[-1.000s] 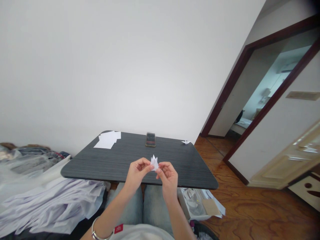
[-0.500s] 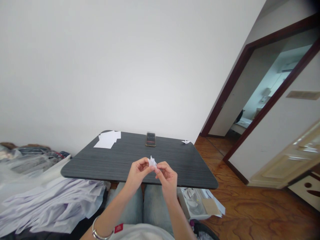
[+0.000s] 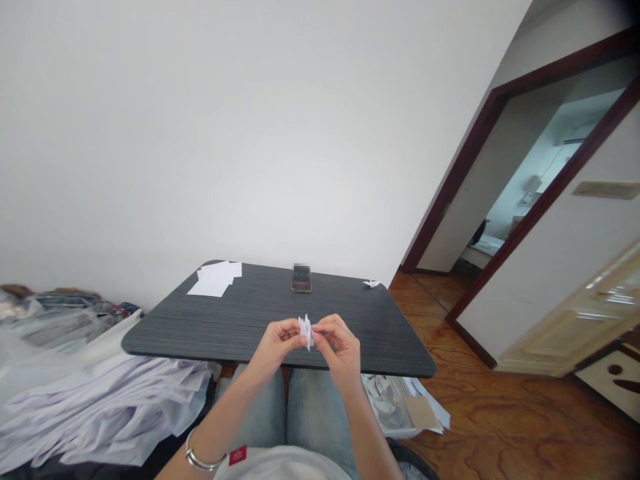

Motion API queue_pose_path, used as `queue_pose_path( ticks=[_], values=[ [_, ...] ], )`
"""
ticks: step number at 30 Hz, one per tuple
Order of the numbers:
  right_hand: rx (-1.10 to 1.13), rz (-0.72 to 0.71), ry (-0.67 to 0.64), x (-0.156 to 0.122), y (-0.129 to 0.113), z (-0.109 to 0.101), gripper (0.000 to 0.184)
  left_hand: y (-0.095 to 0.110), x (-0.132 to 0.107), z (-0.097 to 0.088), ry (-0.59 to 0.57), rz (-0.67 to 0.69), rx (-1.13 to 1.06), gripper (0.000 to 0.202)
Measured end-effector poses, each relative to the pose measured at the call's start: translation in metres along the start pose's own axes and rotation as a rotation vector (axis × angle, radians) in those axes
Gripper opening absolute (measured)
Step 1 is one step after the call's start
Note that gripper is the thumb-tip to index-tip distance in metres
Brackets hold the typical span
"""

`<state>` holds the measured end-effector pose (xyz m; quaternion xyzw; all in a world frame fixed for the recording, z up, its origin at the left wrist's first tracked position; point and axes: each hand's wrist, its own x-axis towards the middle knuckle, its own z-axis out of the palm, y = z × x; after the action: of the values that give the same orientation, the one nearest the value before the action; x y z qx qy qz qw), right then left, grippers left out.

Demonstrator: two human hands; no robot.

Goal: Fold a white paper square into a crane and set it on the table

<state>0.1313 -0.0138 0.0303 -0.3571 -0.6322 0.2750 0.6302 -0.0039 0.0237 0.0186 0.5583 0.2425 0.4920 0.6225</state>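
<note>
Two hands pinch one small folded paper piece (image 3: 305,331) — white, creased, with pointed tips standing up. Left hand (image 3: 278,344) and right hand (image 3: 341,345) each have their grip clamped on it, just above the near edge of the dark desk (image 3: 240,317).

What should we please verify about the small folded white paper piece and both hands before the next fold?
1. Left hand grip on the small folded white paper piece: ok, pinched.
2. Right hand grip on it: ok, pinched.
3. Piece held above the dark wood-grain table, not resting: ok.
4. Crease sharpness: cannot tell, too small.
5. Spare white paper sheets at the far left of the table: ok.
</note>
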Motion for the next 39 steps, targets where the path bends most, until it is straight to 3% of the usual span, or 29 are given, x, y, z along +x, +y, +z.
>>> queue_pose_path(
  ticks=[11, 20, 30, 39],
  values=[
    [-0.061, 0.066, -0.145, 0.006, 0.004, -0.006, 0.009, -0.006, 0.000, -0.006, -0.073, -0.091, -0.004, 0.018],
    [-0.132, 0.070, -0.175, 0.006, -0.001, -0.010, 0.004, -0.008, 0.001, -0.006, -0.123, -0.122, -0.031, 0.021],
    [-0.170, 0.086, 0.016, 0.001, 0.003, -0.001, 0.010, -0.009, 0.001, -0.004, -0.137, -0.098, -0.019, 0.015],
    [-0.123, 0.074, -0.142, 0.008, 0.006, -0.012, 0.008, -0.002, 0.001, -0.003, -0.168, -0.138, 0.016, 0.020]
  ],
)
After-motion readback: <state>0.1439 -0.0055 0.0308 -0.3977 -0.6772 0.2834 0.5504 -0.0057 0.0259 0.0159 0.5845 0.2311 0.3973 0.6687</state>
